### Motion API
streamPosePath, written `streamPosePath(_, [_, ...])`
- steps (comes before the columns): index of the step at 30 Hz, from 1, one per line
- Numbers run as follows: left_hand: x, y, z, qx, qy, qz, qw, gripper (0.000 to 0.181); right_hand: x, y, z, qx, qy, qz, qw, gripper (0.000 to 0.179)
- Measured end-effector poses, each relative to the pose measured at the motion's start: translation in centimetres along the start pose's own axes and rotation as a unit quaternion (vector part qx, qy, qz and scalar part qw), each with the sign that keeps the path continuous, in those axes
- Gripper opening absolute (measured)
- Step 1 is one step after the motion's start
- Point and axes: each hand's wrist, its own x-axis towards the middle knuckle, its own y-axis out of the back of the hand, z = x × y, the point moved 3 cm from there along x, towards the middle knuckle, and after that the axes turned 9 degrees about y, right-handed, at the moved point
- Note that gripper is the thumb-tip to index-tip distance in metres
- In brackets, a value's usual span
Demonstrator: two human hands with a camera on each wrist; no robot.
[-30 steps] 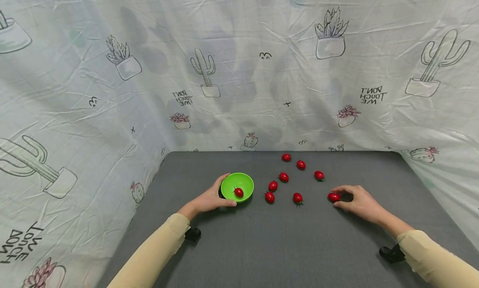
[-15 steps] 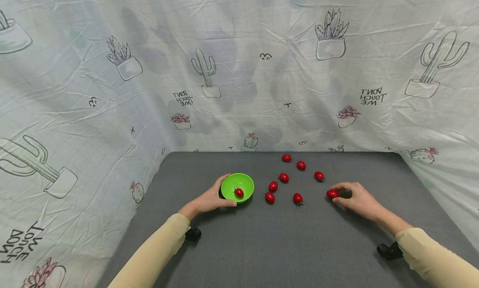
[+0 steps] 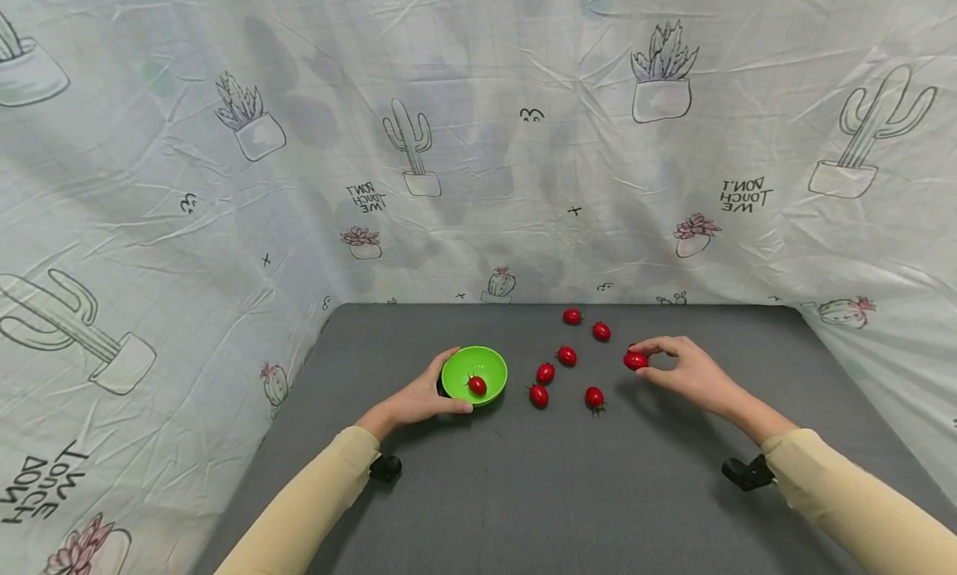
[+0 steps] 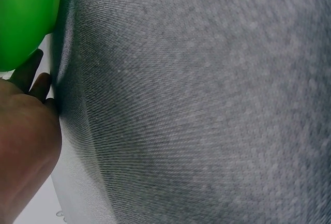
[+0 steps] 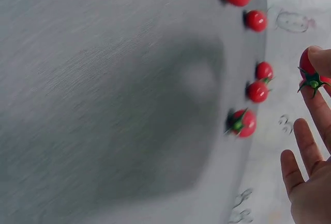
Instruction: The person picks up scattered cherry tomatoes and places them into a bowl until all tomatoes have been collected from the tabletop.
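Observation:
My left hand (image 3: 421, 395) grips the side of a small green bowl (image 3: 489, 361), thumb at the near rim and fingers round the far side. Inside the bowl lies one red cherry tomato (image 3: 477, 385) with a green stem. Between thumb and fingertips my right hand (image 3: 691, 377) pinches another cherry tomato (image 5: 307, 64), raised above the table, its green calyx showing in the right wrist view. In the head view this held tomato overlaps one lying behind it. The left wrist view shows the bowl's underside (image 4: 26, 17) beside my fingers.
Several loose cherry tomatoes (image 3: 566, 356) lie on the grey cloth-covered table (image 3: 523, 492) between the bowl and my right hand. One tomato (image 3: 594, 398) sits nearer to me. A white curtain printed with cacti (image 3: 463, 143) hangs at the table's back and sides.
My right hand has lifted its cherry tomato off the table and moved it leftward and away from me. The left hand and the bowl have stayed in place.

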Motion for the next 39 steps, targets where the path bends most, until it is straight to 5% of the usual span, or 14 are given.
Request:
streamPosePath(25, [-0.1,0.1,0.0,0.002,-0.005,0.001,1.0,0.108,8.0,-4.7,-7.3,0.081,0.036,-0.025,0.9957,0.037])
streamPosePath(39, [0.0,0.0,-0.1,0.003,0.001,0.003,1.0,0.108,11.0,-7.5,-9.2,0.107,0.06,-0.051,0.9912,0.036])
